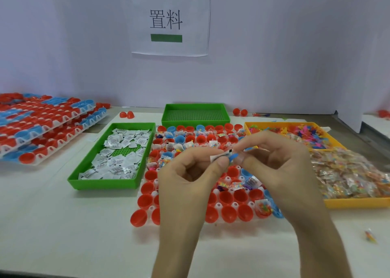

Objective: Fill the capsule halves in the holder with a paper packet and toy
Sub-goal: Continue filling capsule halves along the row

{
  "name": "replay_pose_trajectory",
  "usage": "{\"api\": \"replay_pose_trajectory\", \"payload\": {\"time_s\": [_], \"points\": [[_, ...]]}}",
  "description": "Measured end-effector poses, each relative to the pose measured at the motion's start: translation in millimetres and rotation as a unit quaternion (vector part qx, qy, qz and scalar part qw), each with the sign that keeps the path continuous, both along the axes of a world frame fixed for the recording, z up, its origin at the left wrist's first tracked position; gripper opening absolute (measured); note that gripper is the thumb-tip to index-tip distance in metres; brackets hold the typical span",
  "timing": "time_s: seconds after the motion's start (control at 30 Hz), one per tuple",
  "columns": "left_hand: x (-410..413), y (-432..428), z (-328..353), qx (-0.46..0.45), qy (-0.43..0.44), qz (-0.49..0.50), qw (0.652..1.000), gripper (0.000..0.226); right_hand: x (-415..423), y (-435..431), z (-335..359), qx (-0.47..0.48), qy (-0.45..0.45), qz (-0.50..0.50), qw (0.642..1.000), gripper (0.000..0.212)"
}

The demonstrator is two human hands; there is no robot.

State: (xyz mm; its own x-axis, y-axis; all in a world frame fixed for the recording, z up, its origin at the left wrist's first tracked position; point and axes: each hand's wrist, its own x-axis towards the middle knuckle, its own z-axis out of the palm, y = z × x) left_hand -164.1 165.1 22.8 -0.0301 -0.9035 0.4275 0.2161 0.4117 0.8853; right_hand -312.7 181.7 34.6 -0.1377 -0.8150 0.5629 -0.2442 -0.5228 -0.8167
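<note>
A white holder in the middle of the table carries rows of red and blue capsule halves. Those in the far rows hold packets and toys; many near ones are bare. My left hand and my right hand meet above the holder. Between their fingertips they pinch a small white paper packet and a blue toy piece. I cannot tell which hand bears which.
A green tray of white paper packets lies left of the holder. A green tray stands behind it. A yellow tray of bagged and loose toys sits right. Stacked holders of capsule halves fill the far left.
</note>
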Motion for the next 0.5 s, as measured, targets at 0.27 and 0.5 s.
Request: {"api": "replay_pose_trajectory", "payload": {"time_s": [0.27, 0.5], "points": [[-5.6, -4.0, -2.4, -0.009, 0.037, 0.028, 0.999, 0.008, 4.9, -1.0, 2.6, 0.007, -0.005, 0.021, 1.000, 0.014], [-6.0, -7.2, -8.5, -0.001, 0.027, 0.014, 1.000, 0.008, 8.8, -5.7, 0.6, -0.011, -0.029, 0.022, 0.999, 0.018]]}}
